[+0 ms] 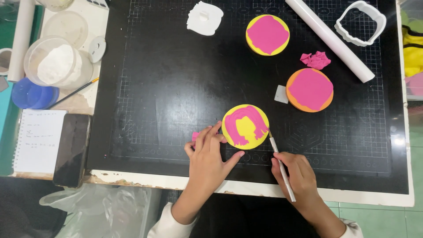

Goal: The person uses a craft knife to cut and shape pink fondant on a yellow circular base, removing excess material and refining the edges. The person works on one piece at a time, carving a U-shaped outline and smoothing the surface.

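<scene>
A yellow clay disc [245, 126] with a partly cut pink layer lies near the front of the black cutting mat [176, 88]. My left hand [209, 156] rests on the mat and touches the disc's left edge with thumb and fingers. A small pink scrap [195, 135] lies by its fingertips. My right hand [296, 174] grips a thin silver craft knife [280, 162], its tip at the disc's right edge.
A yellow disc with a pink top [267, 35], an orange one [309, 90], a crumpled pink scrap [316, 60], a white roller [330, 39], a white cutter [360, 23] and a white stamp [204, 18] lie on the mat. Left are a phone [72, 149], notepad [37, 141] and powder tub [56, 64].
</scene>
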